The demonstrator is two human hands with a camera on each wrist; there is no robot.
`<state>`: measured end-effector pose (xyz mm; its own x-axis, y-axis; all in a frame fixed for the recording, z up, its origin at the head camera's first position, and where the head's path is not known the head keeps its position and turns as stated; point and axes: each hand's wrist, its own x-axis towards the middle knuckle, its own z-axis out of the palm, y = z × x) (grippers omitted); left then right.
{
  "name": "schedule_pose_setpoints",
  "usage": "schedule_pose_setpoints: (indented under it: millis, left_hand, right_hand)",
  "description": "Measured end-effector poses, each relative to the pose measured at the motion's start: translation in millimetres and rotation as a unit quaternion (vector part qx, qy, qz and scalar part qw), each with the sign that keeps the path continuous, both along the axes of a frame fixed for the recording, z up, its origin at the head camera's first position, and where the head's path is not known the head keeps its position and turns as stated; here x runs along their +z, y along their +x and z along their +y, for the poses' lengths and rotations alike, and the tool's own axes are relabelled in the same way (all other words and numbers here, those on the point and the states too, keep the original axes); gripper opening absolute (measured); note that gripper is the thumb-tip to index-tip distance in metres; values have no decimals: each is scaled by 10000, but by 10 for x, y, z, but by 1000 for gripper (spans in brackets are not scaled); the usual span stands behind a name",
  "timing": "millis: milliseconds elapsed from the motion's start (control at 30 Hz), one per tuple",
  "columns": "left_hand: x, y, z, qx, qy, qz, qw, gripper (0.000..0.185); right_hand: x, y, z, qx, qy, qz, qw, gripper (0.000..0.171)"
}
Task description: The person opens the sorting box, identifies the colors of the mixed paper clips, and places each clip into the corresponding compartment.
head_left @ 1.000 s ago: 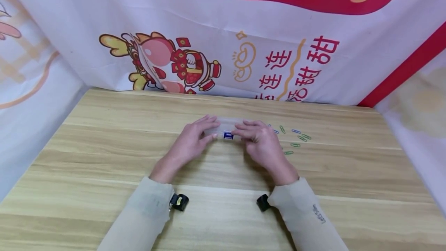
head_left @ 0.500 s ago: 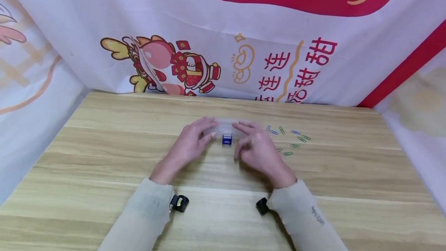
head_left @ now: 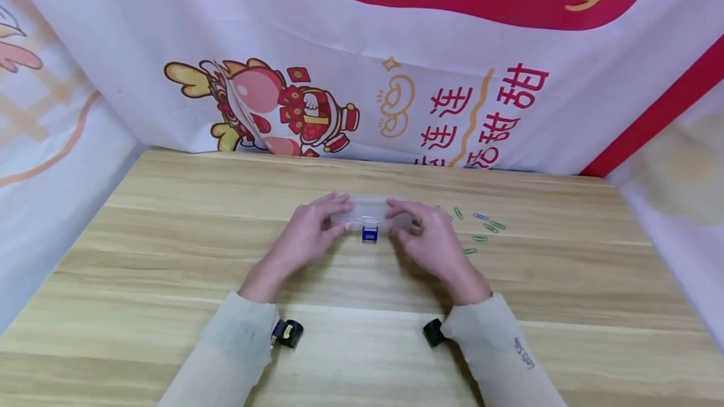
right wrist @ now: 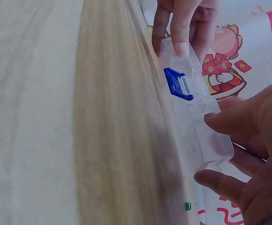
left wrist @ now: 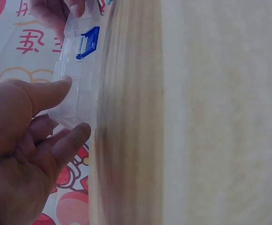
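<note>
A clear rectangular plastic box [head_left: 369, 208] sits on the pale wooden table [head_left: 362, 284], long axis left-to-right, blue plastic latch [head_left: 370, 233] facing the person. The left hand [head_left: 305, 231]'s curled fingers grip its left end; the right hand [head_left: 434, 245]'s, loosely curled, hold the right, equally near.

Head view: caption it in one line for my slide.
Left hand and right hand hold a clear box by its ends, blue latch facing the wearer, near scattered paper clips.
</note>
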<state>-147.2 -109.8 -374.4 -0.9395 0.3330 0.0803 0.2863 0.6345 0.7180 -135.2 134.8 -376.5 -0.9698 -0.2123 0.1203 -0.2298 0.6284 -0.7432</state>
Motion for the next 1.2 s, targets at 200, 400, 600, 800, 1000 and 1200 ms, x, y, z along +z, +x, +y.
schedule_pose_setpoints:
  millis: [200,400,600,800,1000,1200]
  left_hand:
    - [-27,2,11,125,-20,-14,9999,45]
    - [-32,-5,15,178,-47,-23,9998,46]
    - [-44,-24,36,300,-85,-33,9995,46]
    - [-78,-72,59,449,-85,-93,9989,45]
    - [-91,-97,59,522,-55,-180,9985,52]
    - [-84,-100,57,440,-24,-174,9989,60]
  right_hand:
    - [-33,-49,65,-124,550,333,9979,52]
    - [-20,-69,87,33,918,397,9950,37]
    - [-4,-74,58,88,1192,331,9923,40]
    - [-10,-69,27,17,1530,456,9872,41]
    - [4,-66,6,-52,1717,414,9843,42]
    - [11,-56,10,-99,1798,394,9829,43]
